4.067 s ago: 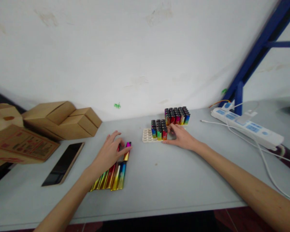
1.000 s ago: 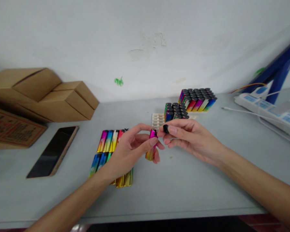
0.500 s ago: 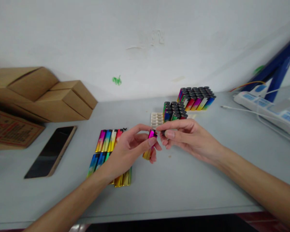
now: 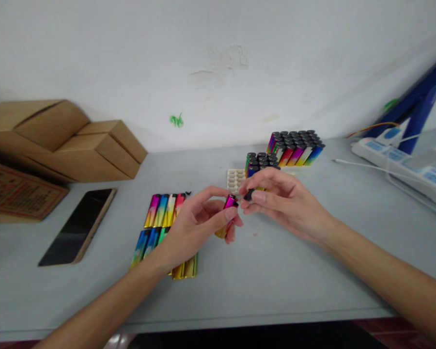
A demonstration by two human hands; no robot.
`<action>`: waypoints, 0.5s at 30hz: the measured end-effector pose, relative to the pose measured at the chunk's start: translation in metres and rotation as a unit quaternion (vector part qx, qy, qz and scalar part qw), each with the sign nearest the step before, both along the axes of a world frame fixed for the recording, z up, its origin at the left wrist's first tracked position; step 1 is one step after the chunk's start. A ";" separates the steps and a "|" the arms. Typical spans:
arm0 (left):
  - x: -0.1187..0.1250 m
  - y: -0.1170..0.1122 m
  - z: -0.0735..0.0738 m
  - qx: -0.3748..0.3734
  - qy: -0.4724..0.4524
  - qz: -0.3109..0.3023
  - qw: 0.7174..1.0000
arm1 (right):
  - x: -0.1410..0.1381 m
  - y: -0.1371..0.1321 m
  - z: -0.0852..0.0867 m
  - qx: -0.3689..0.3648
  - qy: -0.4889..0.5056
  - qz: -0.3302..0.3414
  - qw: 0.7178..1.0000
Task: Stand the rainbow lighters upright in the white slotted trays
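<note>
My left hand [image 4: 194, 225] holds a shiny pink-to-gold tube [image 4: 228, 208] upright above the grey table [image 4: 276, 271]. My right hand [image 4: 283, 201] pinches a small black cap [image 4: 248, 195] right beside the tube's top end. Under my left hand several more rainbow-coloured tubes [image 4: 163, 213] lie flat in two rows. Behind my hands a white tray [image 4: 234, 179] carries several capped tubes standing upright [image 4: 260, 162].
A second block of capped tubes [image 4: 296, 145] stands farther back right. A dark phone [image 4: 78, 225] lies at the left, cardboard boxes [image 4: 76, 145] behind it. A white power strip [image 4: 403, 165] with cables sits at the far right, by a blue frame.
My right hand has lifted the black cap slightly off the tube's top, where it pressed half a second ago. Earlier both hands were down on the table at the tubes and tray.
</note>
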State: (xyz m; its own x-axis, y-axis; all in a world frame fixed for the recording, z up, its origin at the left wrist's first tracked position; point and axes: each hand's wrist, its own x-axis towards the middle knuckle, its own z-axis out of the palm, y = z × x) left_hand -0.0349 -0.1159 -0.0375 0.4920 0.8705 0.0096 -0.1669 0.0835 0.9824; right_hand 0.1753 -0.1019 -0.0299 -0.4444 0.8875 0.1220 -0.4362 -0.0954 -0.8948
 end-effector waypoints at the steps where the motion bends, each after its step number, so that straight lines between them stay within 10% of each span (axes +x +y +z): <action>1: 0.000 0.000 0.000 0.002 0.001 0.002 1.000 | 0.000 0.000 0.000 0.008 0.001 -0.005 1.000; 15: 0.004 -0.003 -0.002 0.028 0.027 0.038 0.999 | 0.005 0.005 -0.008 0.054 -0.042 -0.019 0.997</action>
